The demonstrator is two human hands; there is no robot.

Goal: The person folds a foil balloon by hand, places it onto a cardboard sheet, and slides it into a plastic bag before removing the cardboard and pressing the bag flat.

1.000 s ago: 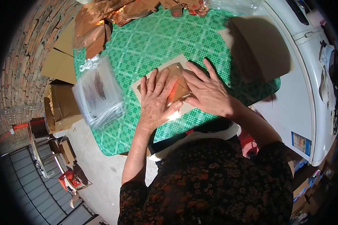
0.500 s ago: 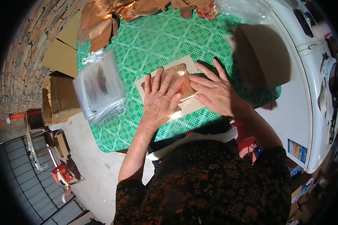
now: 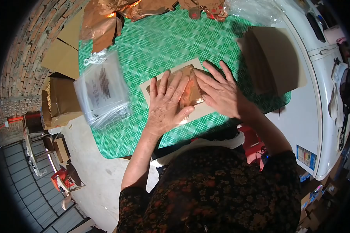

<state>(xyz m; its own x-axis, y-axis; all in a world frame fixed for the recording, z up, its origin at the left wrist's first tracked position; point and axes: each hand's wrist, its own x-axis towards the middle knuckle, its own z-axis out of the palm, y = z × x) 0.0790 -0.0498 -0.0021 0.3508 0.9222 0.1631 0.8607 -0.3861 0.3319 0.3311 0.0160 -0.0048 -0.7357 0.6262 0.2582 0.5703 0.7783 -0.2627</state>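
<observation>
— What do the hands have under them?

— Both lie flat, fingers spread, on a shiny copper-coloured foil packet (image 3: 190, 91). The left hand (image 3: 165, 103) covers the packet's left part, palm down, thumb reaching toward its near edge. The right hand (image 3: 221, 93) presses on the right part, fingers pointing left across it. Neither grip is closed round anything: each is fully open, pressing rather than clasping.

— And where does the packet sit?

— On a pale sheet of card (image 3: 201, 110), which shows beyond the packet at its far corner and along its near edge. The card lies on the table (image 3: 163, 42), covered in a green-and-white checked cloth, near the edge closest to the person.

— What lies around it?

— To the left, a stack of clear plastic bags (image 3: 103, 91) with dark print, overhanging the table's left edge. At the far side, crumpled copper-coloured foil (image 3: 101, 23) is heaped along the table's edge. To the right, well apart from the hands, stands a stack of brown card sheets (image 3: 274, 58), with clear plastic film (image 3: 252, 7) beyond it.

— Beyond the table?

— Brown cardboard boxes (image 3: 62, 99) against a brick wall (image 3: 23, 66) on the left; a white appliance (image 3: 322, 105) on the right. The person wears a dark floral sleeve (image 3: 214, 190).
</observation>
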